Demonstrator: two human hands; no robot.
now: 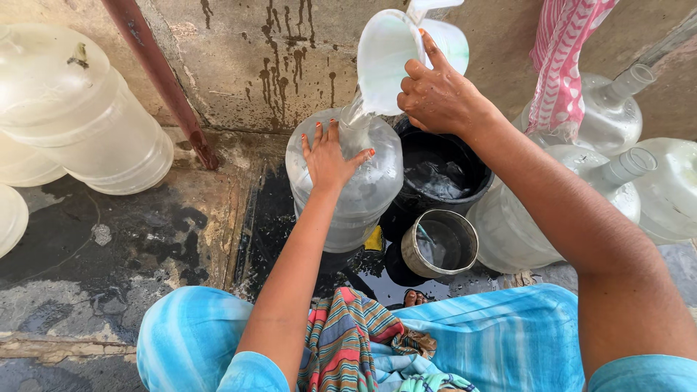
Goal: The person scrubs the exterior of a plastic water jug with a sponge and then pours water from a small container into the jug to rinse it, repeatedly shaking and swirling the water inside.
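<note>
The left hand (330,156) presses flat, fingers spread, on the shoulder of the clear water jug (348,181). Above the jug's neck, the right hand (435,94) grips a tilted white pitcher (392,58). Just right of the jug stand a metal pot (439,243) and, farther back, a black bucket (443,174).

No labels, signs or screens are seen. The only packages are clear plastic water jugs: one (348,181) stood upright at centre, unlabelled; three laid on their sides at right (639,181), necks pointing up-right; and others stacked at the left edge (72,109), all bare and colourless.
</note>
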